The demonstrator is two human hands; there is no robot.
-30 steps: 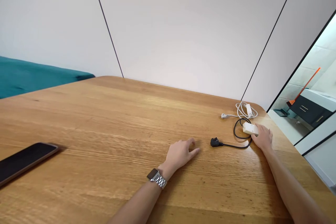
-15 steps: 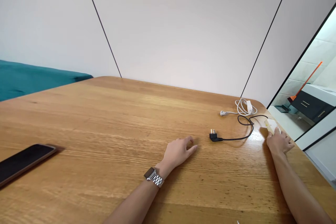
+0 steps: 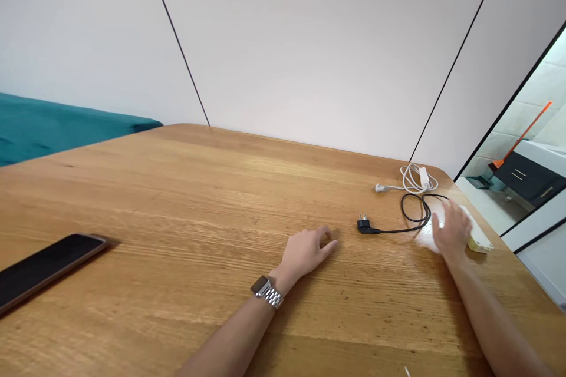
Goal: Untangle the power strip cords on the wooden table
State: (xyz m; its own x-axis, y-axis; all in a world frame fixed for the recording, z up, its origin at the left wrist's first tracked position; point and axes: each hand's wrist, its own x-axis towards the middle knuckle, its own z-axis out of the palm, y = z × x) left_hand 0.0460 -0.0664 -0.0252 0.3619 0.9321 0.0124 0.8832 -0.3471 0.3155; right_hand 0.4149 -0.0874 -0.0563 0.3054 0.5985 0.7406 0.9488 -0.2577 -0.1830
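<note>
My left hand (image 3: 307,252), with a watch on its wrist, rests on the wooden table (image 3: 186,212), its fingers loosely curled and apart, holding nothing. At the right, my right hand (image 3: 451,228) is spread beside a white power strip (image 3: 477,234) and hides part of it; whether they touch is unclear. A black cord (image 3: 404,230) runs from near that hand to a black plug (image 3: 365,224) between my hands. Behind it lies a coiled white cable (image 3: 409,179) with a white plug (image 3: 380,188) and a small white block (image 3: 424,178).
A dark phone (image 3: 53,265) lies at the table's left. A teal seat (image 3: 66,126) stands beyond the left edge. The white wall (image 3: 300,47) borders the back edge. Past the right edge are a dark cabinet (image 3: 528,179) and an orange broom (image 3: 526,135).
My right hand has moved left off the power strip's near end, more of which now shows, and its fingers have spread. My left hand stays on the table. The view has shifted slightly.
</note>
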